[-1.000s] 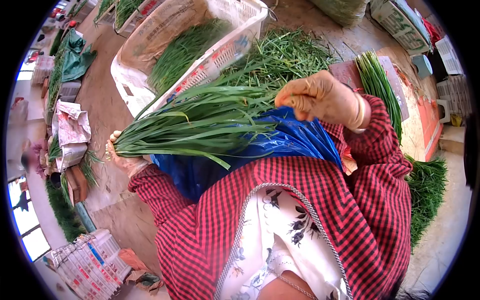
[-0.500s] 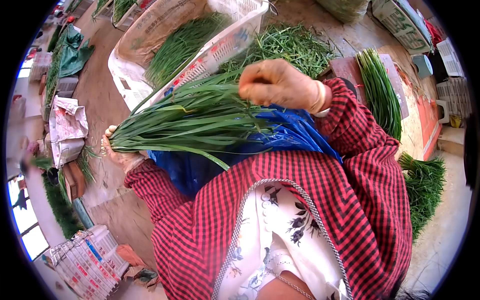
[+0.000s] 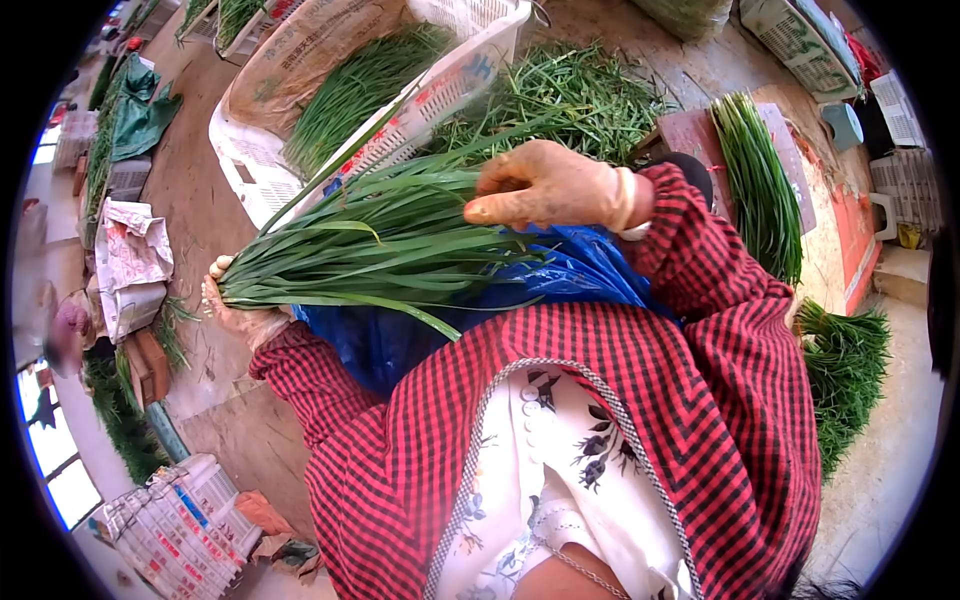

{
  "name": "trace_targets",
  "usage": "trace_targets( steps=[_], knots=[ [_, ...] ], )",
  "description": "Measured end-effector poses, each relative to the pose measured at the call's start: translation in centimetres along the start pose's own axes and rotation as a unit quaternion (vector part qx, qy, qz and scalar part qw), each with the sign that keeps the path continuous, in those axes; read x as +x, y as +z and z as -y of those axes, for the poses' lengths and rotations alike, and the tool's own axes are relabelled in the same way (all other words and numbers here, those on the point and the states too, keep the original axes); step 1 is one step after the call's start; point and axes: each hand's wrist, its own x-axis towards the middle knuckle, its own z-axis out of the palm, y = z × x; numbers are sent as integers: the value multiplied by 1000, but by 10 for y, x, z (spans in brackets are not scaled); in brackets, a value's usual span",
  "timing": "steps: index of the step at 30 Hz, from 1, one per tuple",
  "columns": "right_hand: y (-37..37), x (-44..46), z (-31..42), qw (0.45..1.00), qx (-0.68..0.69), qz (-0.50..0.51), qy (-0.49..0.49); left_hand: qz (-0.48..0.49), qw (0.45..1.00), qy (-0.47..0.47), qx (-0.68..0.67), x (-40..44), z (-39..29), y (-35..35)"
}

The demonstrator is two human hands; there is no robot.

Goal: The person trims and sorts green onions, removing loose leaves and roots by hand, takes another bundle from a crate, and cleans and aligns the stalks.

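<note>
My left hand (image 3: 245, 318), in a pale glove, is closed around the base of a bunch of garlic chives (image 3: 370, 245). The long green leaves fan out to the right across my lap, over a blue plastic sheet (image 3: 590, 265). At the leaf-tip end, my right hand (image 3: 555, 188) hovers in a stained, pale glove, thumb and fingers apart with nothing between them. One long leaf sticks up from the bunch toward the basket. Most of the left hand's fingers are hidden by the stems.
Ahead stands a white plastic basket (image 3: 455, 95) with more chives inside. Loose leaves (image 3: 575, 100) are heaped beside it. At right, a chive bundle (image 3: 755, 185) lies on a low board, with another bundle (image 3: 850, 380) below. Stacked white crates (image 3: 180, 525) stand lower left.
My right hand has gone from curled fingers to spread ones and sits slightly lower. The left hand and the bunch have barely moved; one long leaf now stands farther out from it.
</note>
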Motion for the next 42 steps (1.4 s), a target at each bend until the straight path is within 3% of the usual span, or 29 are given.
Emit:
trace_targets(
  steps=[1,2,4,8,10,12,13,15,16,18,20,22,28,32,36,39,41,42],
  knots=[
    [6,5,-5,996,-43,-32,-73,-2,1000,-6,-5,-1,-1,2],
    [9,8,-9,996,-42,-32,-72,-4,1000,-13,-10,-2,-1,2],
    [12,10,-9,989,43,-80,-117,8,1000,-2,-6,-2,-1,1],
    [-8,-10,-2,957,225,-147,-106,27,1000,6,-11,4,-1,-15],
    [-32,-22,-14,954,218,-174,-105,49,999,4,-12,7,0,-20],
    [-46,-17,-49,958,102,-208,-171,68,998,6,-13,4,0,-20],
    [-47,-19,-48,958,102,-206,-173,32,999,5,-2,1,1,-15],
    [-45,-22,-36,935,-94,-309,-146,-27,1000,6,-11,-6,5,5],
    [-41,-26,-16,935,-94,-308,-151,-27,1000,11,-11,-9,6,10],
    [-24,-28,32,978,61,-164,-111,-21,1000,19,10,-11,6,16],
    [-6,-11,49,991,121,-54,-23,-27,999,22,8,-8,7,19],
    [10,4,62,998,31,44,20,-7,998,28,55,-9,6,22],
    [34,13,41,966,227,64,-108,-20,1000,1,16,-22,0,38],
    [11,-2,34,961,261,0,-91,13,1000,-2,-12,-22,0,36],
    [-23,-7,14,951,167,-187,-180,42,999,-20,-29,-18,-3,25],
    [-35,-7,14,933,-221,-243,-145,69,997,-29,-29,-9,-4,14],
    [-25,0,19,898,-370,-215,-108,86,995,-36,-24,-5,-6,13],
    [-23,9,7,898,-369,-215,-107,86,995,-37,-24,-4,-7,12]
  ],
)
